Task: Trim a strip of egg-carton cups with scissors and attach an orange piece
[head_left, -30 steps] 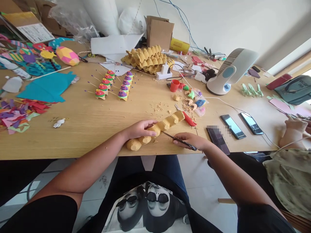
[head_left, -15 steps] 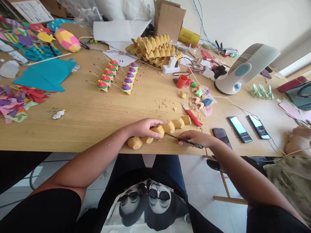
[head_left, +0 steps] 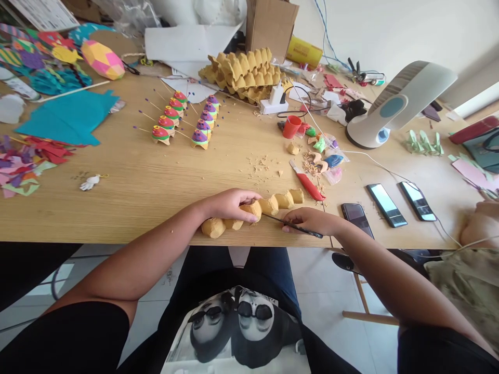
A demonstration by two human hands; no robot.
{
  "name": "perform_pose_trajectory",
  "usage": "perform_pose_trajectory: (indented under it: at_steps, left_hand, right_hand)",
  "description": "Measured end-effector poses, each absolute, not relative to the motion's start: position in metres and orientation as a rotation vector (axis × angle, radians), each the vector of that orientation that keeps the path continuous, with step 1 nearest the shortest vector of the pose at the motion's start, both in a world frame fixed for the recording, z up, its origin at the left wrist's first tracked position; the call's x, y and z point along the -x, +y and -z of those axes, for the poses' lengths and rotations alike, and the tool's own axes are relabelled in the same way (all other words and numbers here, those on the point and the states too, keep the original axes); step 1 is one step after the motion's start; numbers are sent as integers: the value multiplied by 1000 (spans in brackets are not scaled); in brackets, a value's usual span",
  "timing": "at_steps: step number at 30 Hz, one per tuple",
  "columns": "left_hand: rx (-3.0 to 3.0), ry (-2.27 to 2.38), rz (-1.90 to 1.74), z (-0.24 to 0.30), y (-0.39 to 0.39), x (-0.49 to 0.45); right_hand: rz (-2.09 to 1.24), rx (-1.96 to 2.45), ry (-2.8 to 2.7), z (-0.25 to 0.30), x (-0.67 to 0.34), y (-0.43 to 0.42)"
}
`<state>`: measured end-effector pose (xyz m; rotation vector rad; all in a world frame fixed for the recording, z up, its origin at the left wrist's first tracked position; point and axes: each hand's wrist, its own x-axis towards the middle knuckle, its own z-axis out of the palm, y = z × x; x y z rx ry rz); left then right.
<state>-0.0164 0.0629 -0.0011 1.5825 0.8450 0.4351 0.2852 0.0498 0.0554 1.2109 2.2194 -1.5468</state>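
A yellow egg-carton strip (head_left: 268,206), a single row of cups, lies slantwise near the table's front edge. Wrapped over its middle cups, my left hand (head_left: 228,204) is closed on it. My right hand (head_left: 310,221) grips a slim black knife (head_left: 307,231) just to the right. The knife's thin tip touches or nearly touches the strip beside my left fingertips; exactly how far it goes in is hidden. A red-handled knife (head_left: 311,187) rests on the table beyond the strip's right end, with crumbs scattered near it.
Painted egg-carton caterpillars (head_left: 166,122) stand at mid-left, stacked egg trays (head_left: 245,72) behind. On the right are a white lamp-like device (head_left: 393,106), a red cup (head_left: 291,127) and phones (head_left: 386,205). Another person's arm (head_left: 481,223) rests at the far right edge.
The view has shifted slightly. Both hands, the strip and the black knife keep nearly the same arrangement.
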Motion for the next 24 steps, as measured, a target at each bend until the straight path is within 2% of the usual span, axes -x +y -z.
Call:
perform_pose_trajectory:
  at_steps: [4, 24]
  left_hand:
    - [-1549, 843, -329, 1, 63, 17]
    - [-1481, 855, -402, 0, 62, 14]
  right_hand:
    - [1534, -1222, 2199, -56, -282, 50]
    - [1414, -1237, 2214, -49, -275, 50]
